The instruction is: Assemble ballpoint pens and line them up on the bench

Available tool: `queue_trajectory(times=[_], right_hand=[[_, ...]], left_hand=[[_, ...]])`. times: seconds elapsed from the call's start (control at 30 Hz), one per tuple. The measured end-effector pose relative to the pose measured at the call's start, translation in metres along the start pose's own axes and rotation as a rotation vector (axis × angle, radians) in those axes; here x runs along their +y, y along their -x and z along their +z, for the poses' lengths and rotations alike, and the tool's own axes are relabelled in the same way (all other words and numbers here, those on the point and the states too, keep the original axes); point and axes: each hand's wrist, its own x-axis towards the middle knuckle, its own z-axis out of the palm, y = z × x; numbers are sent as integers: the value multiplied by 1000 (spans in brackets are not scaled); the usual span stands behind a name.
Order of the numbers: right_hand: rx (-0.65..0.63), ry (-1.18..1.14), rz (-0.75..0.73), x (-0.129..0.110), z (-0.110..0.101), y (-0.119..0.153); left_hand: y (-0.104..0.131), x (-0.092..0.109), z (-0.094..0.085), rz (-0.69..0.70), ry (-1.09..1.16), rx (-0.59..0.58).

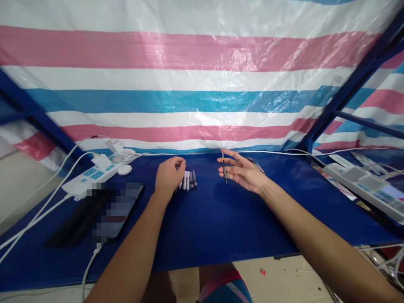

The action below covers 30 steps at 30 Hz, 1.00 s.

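Observation:
My right hand (pixel 243 170) holds a slim pen (pixel 224 170) upright between thumb and fingers, with its dark tip pointing down above the blue table. Beside a row of several pens (pixel 188 181) in white and grey, my left hand (pixel 169 174) is curled with thumb and fingertips together. What it grips, if anything, is hidden by the hand. More dark pens (pixel 257 164) lie just behind my right hand, partly covered by it.
A blue table (pixel 202 227) spans the view. To the left are a white power strip (pixel 90 176) with plugs and cables, a round white disc (pixel 124 169) and a tablet-like device (pixel 126 210). Another power strip (pixel 366 189) sits at right. Striped sheeting (pixel 202 101) hangs behind.

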Motion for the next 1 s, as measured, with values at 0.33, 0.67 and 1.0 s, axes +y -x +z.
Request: queue_trajectory(times=[0.33,0.67,1.0], right_hand=[[11,-71,2,-3,-1,0],[81,-100,6,-2,-3,-1],[384,416,-258,-13,-40,-11]], left_hand=[[0,-2,1,-9,0,-8],[0,-2,1,-5,0,-9],[-5,-14,-9,-77,-68,19]])
